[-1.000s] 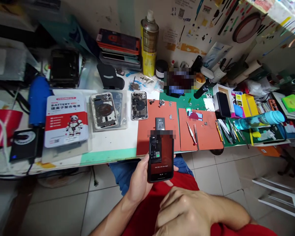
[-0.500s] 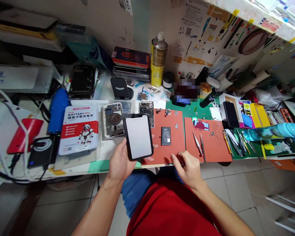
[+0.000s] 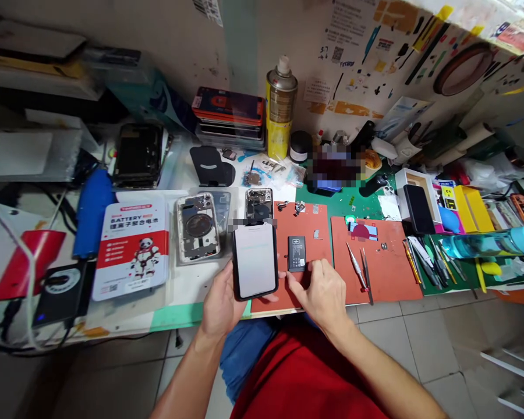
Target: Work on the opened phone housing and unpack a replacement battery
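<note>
A smartphone (image 3: 256,262) with a black frame and a lit, mostly white screen rests in my left hand (image 3: 220,305), whose fingertips come out past its right edge. Close to the phone's lower right is my right hand (image 3: 318,294), holding nothing, with its thumb apart from loosely curled fingers. Just behind those fingers a black phone battery (image 3: 296,254) lies on the orange mat (image 3: 273,302). Beyond the smartphone's top edge sits an opened phone body (image 3: 259,203), partly covered by it. Another opened phone housing (image 3: 196,224) lies farther left.
Tweezers (image 3: 367,274) and a screwdriver (image 3: 357,265) lie on the right mat. At left are a battery package (image 3: 133,247) and a blue-handled tool (image 3: 94,209). A yellow spray can (image 3: 280,110) stands at the back; a blue bottle (image 3: 484,243) lies at right.
My right hand has moved up and left, closer to the phone and the battery. The phone's screen now shows faint text. The camera view has shifted slightly.
</note>
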Motion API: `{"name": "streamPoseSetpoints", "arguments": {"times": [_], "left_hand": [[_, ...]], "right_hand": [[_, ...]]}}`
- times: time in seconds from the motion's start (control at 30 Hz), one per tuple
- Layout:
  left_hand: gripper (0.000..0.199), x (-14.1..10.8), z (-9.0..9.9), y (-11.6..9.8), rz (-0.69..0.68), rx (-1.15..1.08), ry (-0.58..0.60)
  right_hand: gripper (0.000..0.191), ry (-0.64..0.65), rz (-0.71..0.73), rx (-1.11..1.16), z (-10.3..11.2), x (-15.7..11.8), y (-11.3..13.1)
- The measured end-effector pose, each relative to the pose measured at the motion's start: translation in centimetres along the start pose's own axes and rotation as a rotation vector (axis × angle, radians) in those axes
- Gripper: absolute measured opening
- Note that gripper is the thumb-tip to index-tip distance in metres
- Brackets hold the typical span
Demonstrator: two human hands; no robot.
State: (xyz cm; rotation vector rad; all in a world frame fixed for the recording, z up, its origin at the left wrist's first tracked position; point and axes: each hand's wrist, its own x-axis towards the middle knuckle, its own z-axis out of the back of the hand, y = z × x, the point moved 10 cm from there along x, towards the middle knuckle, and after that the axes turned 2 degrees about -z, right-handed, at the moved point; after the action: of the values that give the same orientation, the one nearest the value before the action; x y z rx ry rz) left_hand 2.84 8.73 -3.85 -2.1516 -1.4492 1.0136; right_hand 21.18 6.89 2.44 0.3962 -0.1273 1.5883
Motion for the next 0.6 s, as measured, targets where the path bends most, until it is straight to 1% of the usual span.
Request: {"name": "streamPoseSetpoints", "arguments": {"times": [0.17, 0.33, 0.5, 0.6], "left_hand": [[0.062, 0.1, 0.1, 0.0, -0.014, -0.088, 0.014], [0.06, -0.1, 0.2, 0.0, -0.027, -0.1, 0.013], [0.049, -0.2, 0.2, 0.5, -0.028, -0.08, 0.019], [0.046, -0.1, 0.3, 0.8, -0.05, -0.082, 0.032]], "right_hand": [[0.04, 0.008, 0.009, 0.017, -0.2, 0.1, 0.0], [0.041, -0.014, 0.021, 0.051, 0.3, 0.0, 0.0], [0.042, -0.041, 0.056, 0.13, 0.2, -0.8, -0.1], [0.038, -0.087, 0.07, 0.201, 0.1, -1.2, -0.4]]}}
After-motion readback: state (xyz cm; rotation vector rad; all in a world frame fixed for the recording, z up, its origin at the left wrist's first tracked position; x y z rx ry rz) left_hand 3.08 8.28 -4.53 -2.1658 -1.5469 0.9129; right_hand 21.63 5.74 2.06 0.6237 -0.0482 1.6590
